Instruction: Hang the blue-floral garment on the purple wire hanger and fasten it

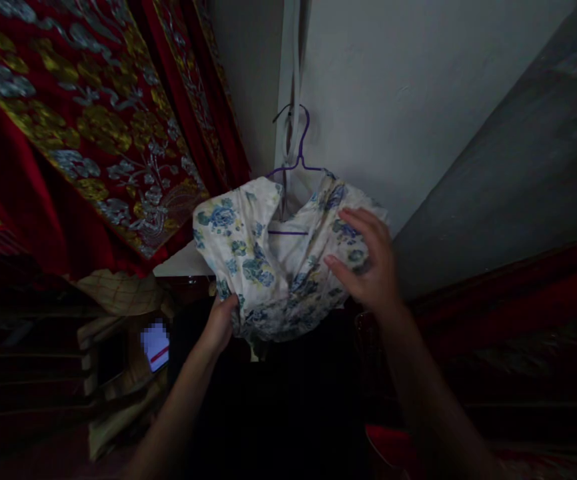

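Observation:
A white blouse (253, 250) with blue and green flowers hangs on a purple clothes hanger (302, 143). The hanger's hook is caught on a pale cord or strip (294, 73) in front of the wall. My left hand (222, 320) grips the blouse at its lower left side, fingers closed and partly behind the cloth. At the right, my right hand (371, 267) is at the blouse's shoulder and sleeve, thumb and fingers apart. Whether its fingertips press on the cloth I cannot tell.
Red cloth with gold and silver embroidery (103, 127) hangs at the left. Below it, a lit phone screen (156, 345) lies on a wooden seat or stand beside a checked cloth (123, 292). A pale wall (393, 87) stands behind; more red cloth (518, 293) is at the right.

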`<state>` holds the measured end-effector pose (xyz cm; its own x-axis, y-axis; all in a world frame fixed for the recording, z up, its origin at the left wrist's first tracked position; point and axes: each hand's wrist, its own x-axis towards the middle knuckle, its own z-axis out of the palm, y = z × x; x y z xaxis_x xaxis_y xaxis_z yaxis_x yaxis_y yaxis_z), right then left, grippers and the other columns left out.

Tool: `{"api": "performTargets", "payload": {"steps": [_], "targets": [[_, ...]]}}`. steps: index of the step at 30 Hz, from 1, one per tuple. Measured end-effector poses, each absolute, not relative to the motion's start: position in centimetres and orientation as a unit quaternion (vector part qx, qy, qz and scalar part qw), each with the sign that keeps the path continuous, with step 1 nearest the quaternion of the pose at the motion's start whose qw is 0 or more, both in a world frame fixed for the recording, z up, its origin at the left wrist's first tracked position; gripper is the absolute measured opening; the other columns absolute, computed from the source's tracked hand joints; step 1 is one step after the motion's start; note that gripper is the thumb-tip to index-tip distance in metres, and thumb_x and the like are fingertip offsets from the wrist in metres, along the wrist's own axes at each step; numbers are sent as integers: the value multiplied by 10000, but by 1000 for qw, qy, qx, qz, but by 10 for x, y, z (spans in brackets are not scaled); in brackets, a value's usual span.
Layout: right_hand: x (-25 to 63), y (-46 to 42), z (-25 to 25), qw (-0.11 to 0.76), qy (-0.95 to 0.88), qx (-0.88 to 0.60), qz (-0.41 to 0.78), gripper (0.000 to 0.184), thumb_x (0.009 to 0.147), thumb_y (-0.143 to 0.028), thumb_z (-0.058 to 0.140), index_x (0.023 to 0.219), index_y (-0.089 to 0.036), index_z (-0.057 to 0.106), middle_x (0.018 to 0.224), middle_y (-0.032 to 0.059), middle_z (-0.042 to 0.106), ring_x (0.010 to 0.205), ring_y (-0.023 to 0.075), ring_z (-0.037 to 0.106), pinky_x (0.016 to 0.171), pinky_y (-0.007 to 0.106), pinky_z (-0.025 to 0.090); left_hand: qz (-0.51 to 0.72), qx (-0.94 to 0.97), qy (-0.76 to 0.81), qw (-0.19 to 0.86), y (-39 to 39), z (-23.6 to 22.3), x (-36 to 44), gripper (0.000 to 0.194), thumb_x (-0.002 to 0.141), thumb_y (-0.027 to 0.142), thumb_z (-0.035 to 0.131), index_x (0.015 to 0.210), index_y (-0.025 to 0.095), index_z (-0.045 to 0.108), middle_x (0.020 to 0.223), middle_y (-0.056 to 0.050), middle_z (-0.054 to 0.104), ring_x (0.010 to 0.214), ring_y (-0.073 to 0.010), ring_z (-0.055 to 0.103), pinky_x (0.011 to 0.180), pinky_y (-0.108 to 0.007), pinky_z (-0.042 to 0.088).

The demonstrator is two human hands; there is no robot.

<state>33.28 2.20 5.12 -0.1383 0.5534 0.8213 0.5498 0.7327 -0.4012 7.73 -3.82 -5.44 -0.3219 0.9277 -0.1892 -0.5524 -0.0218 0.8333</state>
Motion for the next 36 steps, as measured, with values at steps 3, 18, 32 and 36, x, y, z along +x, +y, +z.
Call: {"api": "performTargets", "payload": {"steps": [3,18,32,36], "targets": [[301,5,-1,630,-583,-471,203,317,872,-494,612,765,-195,611,713,27,618,720,195,602,714,325,491,661,146,441,590,-49,-53,102,493,510,273,765,983,149,707,869,-83,789,1026,-358,734,921,-463,578],[265,-20,-79,433,-529,-508,524,433,767,-541,509,475,-221,486,449,-5,483,442,111,443,490,256,354,676,461,572,62,-74,-99,133,711,773,224,702,1441,206,460,1519,-155,430,1439,-309,385,1209,-481,281],[277,-21,-18,403,-472,-443,647,353,695,-500,674,687,-147,666,445,-35,521,368,68,394,379,197,247,537,562,541,322,-63,-105,160,143,885,255,570,763,193,616,679,0,623,632,-153,573,628,-242,415],[279,32,54,521,-485,-395,580,260,727,-400,674,682,-144,681,435,-58,485,363,46,349,354,176,212,478,600,556,319,-61,-107,171,232,886,295,585,677,199,560,606,12,535,597,-155,514,600,-253,360]]}}
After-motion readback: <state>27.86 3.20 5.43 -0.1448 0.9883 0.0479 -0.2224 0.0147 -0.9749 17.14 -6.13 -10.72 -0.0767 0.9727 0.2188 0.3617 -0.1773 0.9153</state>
